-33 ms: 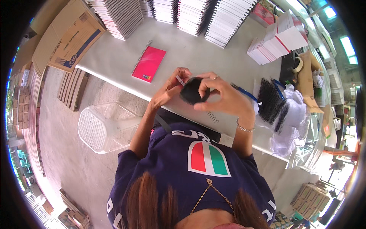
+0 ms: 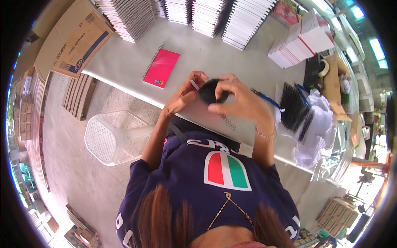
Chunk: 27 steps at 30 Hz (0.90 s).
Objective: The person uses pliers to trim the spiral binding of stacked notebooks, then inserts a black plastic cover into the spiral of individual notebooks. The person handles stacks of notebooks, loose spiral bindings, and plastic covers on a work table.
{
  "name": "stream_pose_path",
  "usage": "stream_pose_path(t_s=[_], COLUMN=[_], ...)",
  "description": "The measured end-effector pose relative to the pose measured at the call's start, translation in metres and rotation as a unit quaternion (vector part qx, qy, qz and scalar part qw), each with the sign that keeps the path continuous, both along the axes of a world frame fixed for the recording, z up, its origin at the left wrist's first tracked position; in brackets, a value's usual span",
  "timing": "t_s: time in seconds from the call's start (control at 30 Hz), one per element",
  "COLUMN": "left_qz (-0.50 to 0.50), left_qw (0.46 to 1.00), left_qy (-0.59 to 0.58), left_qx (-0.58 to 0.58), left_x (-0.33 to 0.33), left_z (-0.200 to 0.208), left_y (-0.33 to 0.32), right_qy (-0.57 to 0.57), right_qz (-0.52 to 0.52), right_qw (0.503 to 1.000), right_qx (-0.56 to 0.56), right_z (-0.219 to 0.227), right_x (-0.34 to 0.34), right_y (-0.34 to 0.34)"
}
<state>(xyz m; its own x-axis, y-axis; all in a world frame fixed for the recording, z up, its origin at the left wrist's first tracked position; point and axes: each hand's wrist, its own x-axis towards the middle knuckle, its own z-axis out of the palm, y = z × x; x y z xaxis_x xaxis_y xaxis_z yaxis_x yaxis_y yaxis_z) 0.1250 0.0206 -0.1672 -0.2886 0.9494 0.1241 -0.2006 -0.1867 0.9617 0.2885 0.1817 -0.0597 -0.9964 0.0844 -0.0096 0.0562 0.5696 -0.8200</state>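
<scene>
Both hands are at a dark, curved piece (image 2: 209,94) above the table's near edge. It looks like the bent cover of a small notebook. My left hand (image 2: 182,94) is closed on its left side, where a narrow pale-pink strip shows between the fingers. With fingers curled, my right hand (image 2: 240,101) grips the other side. A thin wire coil (image 2: 228,123) slants out below the right hand; whether it is joined to the dark piece I cannot tell. A pink spiral notebook (image 2: 161,68) lies flat beyond my left hand.
Tall stacks of spiral notebooks (image 2: 248,18) line the table's far side. Bound paper blocks (image 2: 300,41) stand at the far right. Black coils (image 2: 294,109), blue-handled pliers (image 2: 266,99) and crumpled paper (image 2: 316,136) lie right. A white plastic stool (image 2: 101,140) stands left, near a carton (image 2: 78,49).
The dark piece has tipped and shows a narrower outline. More of the wire coil shows below my right hand, which has shifted slightly. My left hand has barely moved.
</scene>
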Motion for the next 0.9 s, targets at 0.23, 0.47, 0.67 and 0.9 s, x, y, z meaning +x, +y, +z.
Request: stream_pose_path(t_s=[0.23,0.47,0.67,0.9], left_qz=[0.017,0.024,0.193,0.239], left_qw=[0.998,0.997,0.979,0.965], left_qy=[0.035,0.064,0.040,0.095], left_qx=[-0.050,-0.048,-0.044,-0.055], left_x=[0.002,-0.004,0.031,0.044], left_z=[0.011,-0.003,0.000,0.006], left_y=[0.000,0.005,0.007,0.010], right_qy=[-0.020,-0.003,0.125,-0.005], right_qz=[-0.029,-0.145,-0.297,-0.427], right_qw=[0.997,0.987,0.940,0.834], right_qx=[-0.066,0.075,0.117,0.350], right_z=[0.000,-0.060,-0.077,-0.106], right_x=[0.001,-0.024,0.032,0.097], right_y=[0.011,0.037,0.061,0.017])
